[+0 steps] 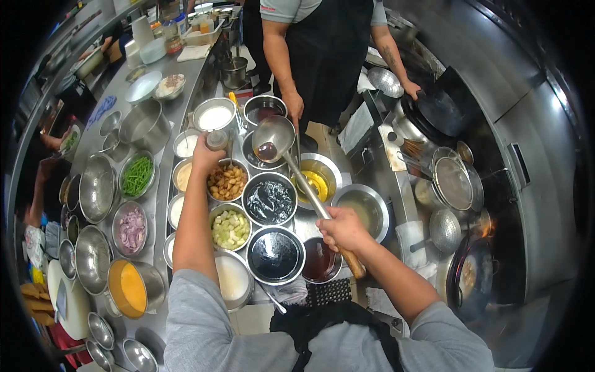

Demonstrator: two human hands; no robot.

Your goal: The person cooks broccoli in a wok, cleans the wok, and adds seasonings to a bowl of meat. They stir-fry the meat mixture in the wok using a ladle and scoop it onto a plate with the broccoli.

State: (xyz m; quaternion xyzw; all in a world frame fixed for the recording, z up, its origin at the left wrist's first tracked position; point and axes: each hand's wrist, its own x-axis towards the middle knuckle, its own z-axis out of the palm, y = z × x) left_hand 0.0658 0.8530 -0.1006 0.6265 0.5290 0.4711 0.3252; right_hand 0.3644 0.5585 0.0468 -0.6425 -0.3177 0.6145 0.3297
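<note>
My right hand point(346, 228) is wrapped around the wood-ended handle of a long metal ladle point(310, 189). A little dark liquid lies in the ladle's bowl, which hangs over the far metal pots. My left hand point(207, 155) grips a small round container point(217, 139), whose contents I cannot make out. Below that hand is a bowl of browned chunks point(227, 182), and nearer me a bowl of pale green diced vegetable point(230, 229). Beside these stand pots of dark sauce point(276, 253) and a pot of yellow oil point(316, 181).
On the left counter are bowls of green beans point(137, 176) and chopped onion point(131, 228), and a pot of orange liquid point(132, 289). A co-worker point(328, 62) stands across from me. To the right, a flame point(485, 224) burns near a wok point(470, 273).
</note>
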